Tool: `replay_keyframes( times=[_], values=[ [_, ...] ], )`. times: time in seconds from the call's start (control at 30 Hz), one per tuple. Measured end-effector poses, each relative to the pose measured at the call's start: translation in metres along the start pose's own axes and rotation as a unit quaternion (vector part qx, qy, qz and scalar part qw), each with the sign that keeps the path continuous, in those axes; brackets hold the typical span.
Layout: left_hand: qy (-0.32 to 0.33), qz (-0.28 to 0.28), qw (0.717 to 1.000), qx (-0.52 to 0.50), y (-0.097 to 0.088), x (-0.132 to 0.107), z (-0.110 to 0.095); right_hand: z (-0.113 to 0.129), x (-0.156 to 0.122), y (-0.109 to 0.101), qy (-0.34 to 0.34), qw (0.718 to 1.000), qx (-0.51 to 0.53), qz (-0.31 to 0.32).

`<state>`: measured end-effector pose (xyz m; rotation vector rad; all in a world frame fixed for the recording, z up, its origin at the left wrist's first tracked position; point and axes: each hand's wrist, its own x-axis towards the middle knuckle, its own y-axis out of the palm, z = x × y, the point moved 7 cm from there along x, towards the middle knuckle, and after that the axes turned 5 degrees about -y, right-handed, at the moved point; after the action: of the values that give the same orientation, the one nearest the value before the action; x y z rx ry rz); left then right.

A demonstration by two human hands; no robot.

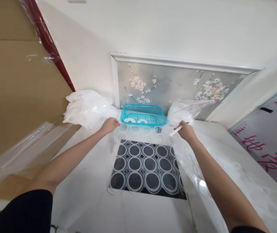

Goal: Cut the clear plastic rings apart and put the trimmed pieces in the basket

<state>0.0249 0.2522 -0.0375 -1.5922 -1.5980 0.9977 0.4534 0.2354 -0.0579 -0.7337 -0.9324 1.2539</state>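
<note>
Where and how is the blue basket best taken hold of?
Probably by the rim at its two short ends, left hand from the left, right hand from the right: the basket sits upright, open-topped, its long back side toward the flowered picture.

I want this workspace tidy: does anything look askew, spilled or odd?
No spill shows. The loose clear plastic along the right side of the table looks untidy, because it lies rumpled, while the black sheet beside it lies flat.
</note>
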Motion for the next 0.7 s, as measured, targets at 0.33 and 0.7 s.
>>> replay_keyframes(
  times=[0.33, 0.7],
  values=[
    [-0.049, 0.053, 0.987, -0.145, 0.019, -0.041, -0.003, -0.030, -0.038, 0.022, 0.079, 0.991, 0.102, -0.048],
    [0.016, 0.460, 0.593, -0.661, 0.015, -0.266, -0.073, 0.017, -0.127, 0.039, -0.035, 0.972, 0.233, -0.015]
  ],
)
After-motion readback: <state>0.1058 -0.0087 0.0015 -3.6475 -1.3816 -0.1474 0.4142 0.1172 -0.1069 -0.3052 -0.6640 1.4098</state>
